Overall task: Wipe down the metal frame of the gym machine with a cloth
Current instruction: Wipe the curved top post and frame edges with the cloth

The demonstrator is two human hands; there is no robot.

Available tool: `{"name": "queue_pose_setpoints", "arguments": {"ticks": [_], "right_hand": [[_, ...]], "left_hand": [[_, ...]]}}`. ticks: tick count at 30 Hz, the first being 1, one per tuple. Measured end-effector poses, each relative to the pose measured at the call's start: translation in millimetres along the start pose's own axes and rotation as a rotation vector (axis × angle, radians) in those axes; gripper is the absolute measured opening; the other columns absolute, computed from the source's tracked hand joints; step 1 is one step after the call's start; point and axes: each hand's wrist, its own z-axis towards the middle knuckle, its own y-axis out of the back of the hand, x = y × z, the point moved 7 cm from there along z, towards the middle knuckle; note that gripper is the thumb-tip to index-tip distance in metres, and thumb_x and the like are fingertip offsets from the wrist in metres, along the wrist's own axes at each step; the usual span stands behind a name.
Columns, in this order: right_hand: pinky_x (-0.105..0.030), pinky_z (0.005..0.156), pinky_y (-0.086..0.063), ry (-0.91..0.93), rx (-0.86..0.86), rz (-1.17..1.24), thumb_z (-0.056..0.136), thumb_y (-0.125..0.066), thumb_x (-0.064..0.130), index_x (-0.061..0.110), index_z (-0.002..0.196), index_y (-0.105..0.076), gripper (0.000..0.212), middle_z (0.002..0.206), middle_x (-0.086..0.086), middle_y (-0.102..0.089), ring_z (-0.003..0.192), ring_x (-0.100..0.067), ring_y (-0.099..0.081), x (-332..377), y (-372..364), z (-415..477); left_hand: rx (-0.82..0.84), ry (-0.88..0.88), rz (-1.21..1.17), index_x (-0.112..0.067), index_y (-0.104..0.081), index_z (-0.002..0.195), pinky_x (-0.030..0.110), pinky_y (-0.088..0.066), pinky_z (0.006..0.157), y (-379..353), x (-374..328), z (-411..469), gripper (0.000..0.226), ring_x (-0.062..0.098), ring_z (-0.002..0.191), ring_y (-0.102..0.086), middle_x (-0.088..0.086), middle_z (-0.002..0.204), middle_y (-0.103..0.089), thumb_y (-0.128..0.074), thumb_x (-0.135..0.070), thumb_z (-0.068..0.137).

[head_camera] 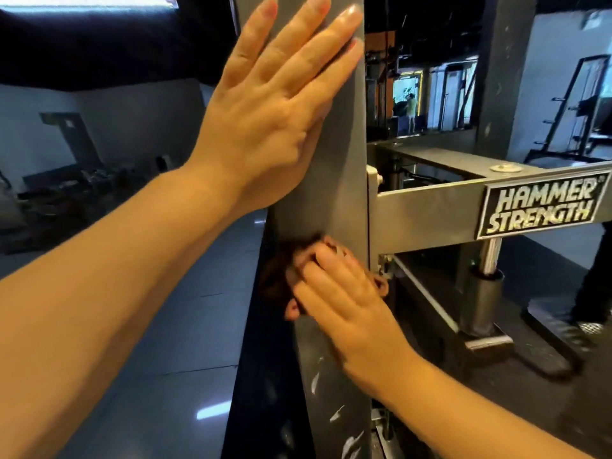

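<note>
A grey upright post of the gym machine's metal frame [334, 200] runs from top to bottom through the middle of the view. My left hand [275, 104] lies flat on the post high up, fingers straight and spread. Lower down, my right hand [337, 293] presses a dark brown cloth [281, 276] against the post, with its fingers curled over the cloth. Most of the cloth is hidden under that hand. White scuff marks show on the post below the hand.
A grey crossbeam [427, 213] with a Hammer Strength label [543, 210] juts right from the post. Under it stands a chrome rod in a black socket [486, 293]. A person's dark leg and shoe [592, 293] are at the right edge. Glossy tiled floor [172, 326] lies left.
</note>
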Motion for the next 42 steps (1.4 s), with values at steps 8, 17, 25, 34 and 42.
{"name": "queue_pose_setpoints", "arguments": {"ticks": [8, 17, 25, 34, 42], "right_hand": [[-0.05, 0.128, -0.013, -0.002, 0.001, -0.138, 0.101, -0.061, 0.006, 0.008, 0.154, -0.036, 0.059, 0.163, -0.013, -0.029, 0.156, -0.033, -0.018, -24.9, 44.4, 46.0], [-0.052, 0.128, -0.008, -0.195, 0.036, -0.158, 0.098, -0.054, 0.013, 0.022, 0.163, -0.014, 0.077, 0.171, -0.001, -0.006, 0.159, -0.031, -0.003, -4.2, -4.4, -28.6], [-0.046, 0.128, 0.003, -0.534, -0.24, -0.005, 0.099, -0.047, 0.001, 0.009, 0.16, -0.017, 0.068, 0.17, -0.006, -0.005, 0.159, -0.027, 0.007, -2.0, 5.0, 5.2], [-0.048, 0.129, -0.001, -0.67, -0.142, 0.049, 0.098, -0.047, -0.005, 0.033, 0.163, 0.004, 0.091, 0.171, 0.007, 0.014, 0.158, -0.024, 0.013, 27.6, -38.8, -53.0], [-0.04, 0.129, -0.009, -0.829, -0.507, 0.226, 0.102, -0.045, -0.007, 0.01, 0.16, -0.009, 0.07, 0.171, -0.007, 0.0, 0.159, -0.028, 0.005, 18.7, -22.2, -8.5]], "left_hand": [[0.101, -0.06, -0.002, -0.013, -0.035, 0.161, 0.056, -0.016, 0.124, -5.8, -7.7, -12.8, 0.048, 0.034, 0.155, -0.029, 0.011, 0.167, -0.032, -0.024, -0.024, 0.115], [0.192, -0.137, -0.082, -0.016, -0.025, 0.164, 0.054, -0.003, 0.124, -10.3, -20.7, -31.4, 0.052, 0.029, 0.159, -0.016, 0.007, 0.172, -0.021, -0.014, -0.03, 0.115], [0.384, -0.128, -0.172, -0.017, 0.002, 0.166, 0.033, 0.018, 0.121, -26.9, -24.6, -39.1, 0.057, 0.025, 0.16, 0.011, 0.007, 0.174, 0.009, -0.008, -0.032, 0.112], [0.252, -0.473, -0.032, -0.007, -0.011, 0.164, 0.055, -0.003, 0.129, -26.2, -64.1, -66.8, 0.059, 0.038, 0.16, -0.006, 0.023, 0.171, -0.008, -0.01, -0.031, 0.111], [0.298, -0.581, 0.035, -0.013, -0.008, 0.164, 0.054, -0.004, 0.13, -32.3, -68.1, -76.0, 0.056, 0.03, 0.16, 0.0, 0.013, 0.172, -0.004, -0.007, -0.032, 0.112]]}}
